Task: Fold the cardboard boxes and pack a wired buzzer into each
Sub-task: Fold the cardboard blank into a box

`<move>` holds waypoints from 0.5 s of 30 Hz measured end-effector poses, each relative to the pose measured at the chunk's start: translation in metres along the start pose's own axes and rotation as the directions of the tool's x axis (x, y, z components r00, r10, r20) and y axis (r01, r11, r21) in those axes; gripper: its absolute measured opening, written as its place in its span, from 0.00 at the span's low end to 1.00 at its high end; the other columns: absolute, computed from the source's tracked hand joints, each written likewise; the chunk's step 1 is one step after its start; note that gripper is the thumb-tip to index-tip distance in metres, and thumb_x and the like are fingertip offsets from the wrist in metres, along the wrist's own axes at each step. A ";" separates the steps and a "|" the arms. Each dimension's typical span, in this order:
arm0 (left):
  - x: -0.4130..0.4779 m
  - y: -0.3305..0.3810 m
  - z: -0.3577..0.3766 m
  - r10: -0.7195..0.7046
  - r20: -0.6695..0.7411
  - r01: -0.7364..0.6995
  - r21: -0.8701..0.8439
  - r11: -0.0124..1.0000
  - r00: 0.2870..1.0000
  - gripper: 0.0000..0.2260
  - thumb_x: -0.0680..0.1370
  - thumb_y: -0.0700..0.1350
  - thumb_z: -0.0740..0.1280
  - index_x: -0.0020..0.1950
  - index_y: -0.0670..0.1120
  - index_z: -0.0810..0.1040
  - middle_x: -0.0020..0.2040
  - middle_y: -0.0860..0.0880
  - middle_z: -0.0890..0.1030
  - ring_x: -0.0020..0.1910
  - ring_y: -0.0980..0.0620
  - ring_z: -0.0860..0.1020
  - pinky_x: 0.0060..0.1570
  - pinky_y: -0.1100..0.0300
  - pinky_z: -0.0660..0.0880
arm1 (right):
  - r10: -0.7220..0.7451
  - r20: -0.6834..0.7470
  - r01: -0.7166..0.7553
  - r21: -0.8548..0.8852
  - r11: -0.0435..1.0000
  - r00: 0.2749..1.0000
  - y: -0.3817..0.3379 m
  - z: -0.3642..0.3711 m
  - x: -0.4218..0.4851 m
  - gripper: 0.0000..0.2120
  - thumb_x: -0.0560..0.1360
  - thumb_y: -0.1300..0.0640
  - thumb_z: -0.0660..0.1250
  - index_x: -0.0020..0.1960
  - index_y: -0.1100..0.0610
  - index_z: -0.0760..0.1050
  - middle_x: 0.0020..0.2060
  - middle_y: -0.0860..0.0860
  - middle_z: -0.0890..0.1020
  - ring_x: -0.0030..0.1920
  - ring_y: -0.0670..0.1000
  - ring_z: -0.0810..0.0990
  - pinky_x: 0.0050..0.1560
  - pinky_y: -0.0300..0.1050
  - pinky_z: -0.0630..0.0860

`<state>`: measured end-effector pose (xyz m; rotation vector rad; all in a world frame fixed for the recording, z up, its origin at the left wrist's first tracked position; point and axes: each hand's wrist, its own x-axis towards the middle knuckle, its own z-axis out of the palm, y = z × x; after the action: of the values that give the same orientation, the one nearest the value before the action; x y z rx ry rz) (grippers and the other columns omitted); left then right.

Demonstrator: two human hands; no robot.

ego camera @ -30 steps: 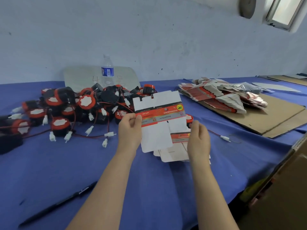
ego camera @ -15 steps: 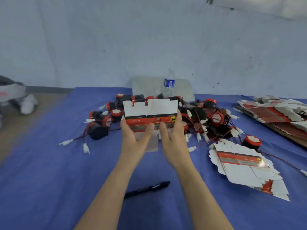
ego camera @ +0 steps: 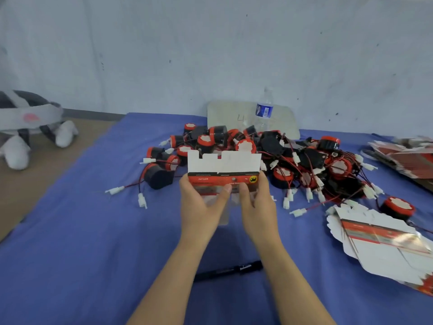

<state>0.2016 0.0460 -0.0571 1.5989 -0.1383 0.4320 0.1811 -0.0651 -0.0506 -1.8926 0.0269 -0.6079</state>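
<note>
I hold a flat red-and-white cardboard box blank (ego camera: 223,172) upright in front of me, white flaps pointing up. My left hand (ego camera: 202,202) grips its left side, thumb across the red band. My right hand (ego camera: 257,202) grips the right side, thumb beside the left one. Behind the blank lies a heap of black-and-red wired buzzers (ego camera: 281,160) with white connectors. One buzzer (ego camera: 158,175) sits apart at the left. A fanned stack of flat blanks (ego camera: 379,242) lies at my right.
A blue cloth (ego camera: 82,242) covers the table. A black marker (ego camera: 228,270) lies below my wrists. A water bottle (ego camera: 264,109) and a pale board (ego camera: 229,116) stand against the wall. More flat blanks (ego camera: 407,156) are at the far right, a grey-white plush toy (ego camera: 28,127) at the left.
My view swung left, so the blank stack now lies at my right. Both hands lifted one blank off it and moved together, thumbs meeting on its red band.
</note>
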 end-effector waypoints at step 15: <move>-0.010 0.008 0.003 0.141 -0.044 -0.132 0.162 0.978 0.989 0.27 0.70 0.55 0.73 0.61 0.59 0.60 0.55 0.62 0.74 0.53 0.67 0.73 0.45 0.79 0.69 | 0.033 -0.098 -0.020 0.128 0.992 0.995 -0.003 -0.001 -0.007 0.19 0.78 0.55 0.65 0.66 0.55 0.63 0.52 0.41 0.78 0.49 0.32 0.76 0.45 0.26 0.73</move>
<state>0.1899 0.0408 -0.0533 1.7379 -0.1756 0.6060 0.1739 -0.0624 -0.0507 -1.7352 0.0767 -0.6703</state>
